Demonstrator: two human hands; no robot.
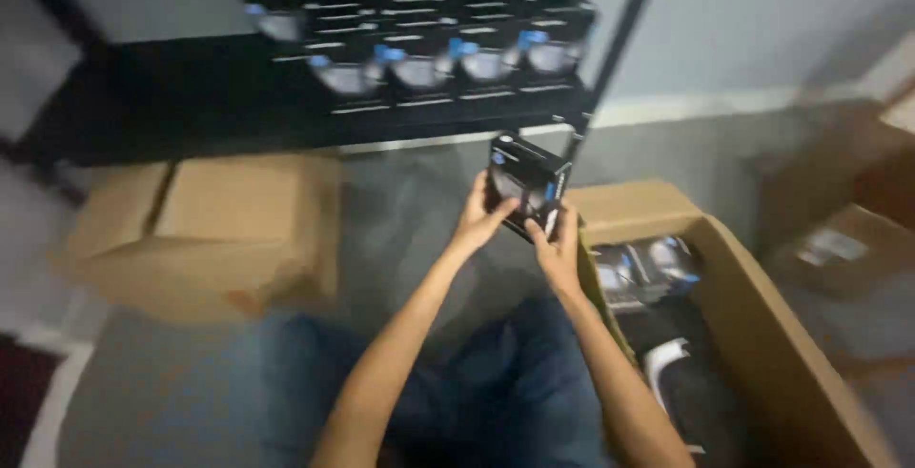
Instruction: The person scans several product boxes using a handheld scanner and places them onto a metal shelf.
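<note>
Black wire shelving [191, 106] spans the upper part of the head view and carries rows of small black retail boxes [419, 58] laid side by side, each with a pale product picture and a blue accent. Two brown cardboard cartons stand on the grey floor [400, 211]: a closed carton [205, 234] to the left, and an open carton [753, 315] to the right, in which more of the same black boxes [643, 273] lie at the far end. The person's blue-trousered legs [477, 392] fill the lower centre. Between shelf and open carton, raised clear of both, is one small black box [526, 182], tilted, held by both hands. The left hand [477, 220] grips its left and lower edge, fingers curled around it, thumb laid across the front face. The right hand [558, 249] supports the lower right corner from beneath, fingers closed against the box. Judged from its size and thin printed card, the box is probably light, fairly stiff, and somewhat smooth to the touch; the walls would likely dent under pressure. Best hold is on opposite side panels near the corners, where card is stiffest. Motion blur hides finer detail.
</note>
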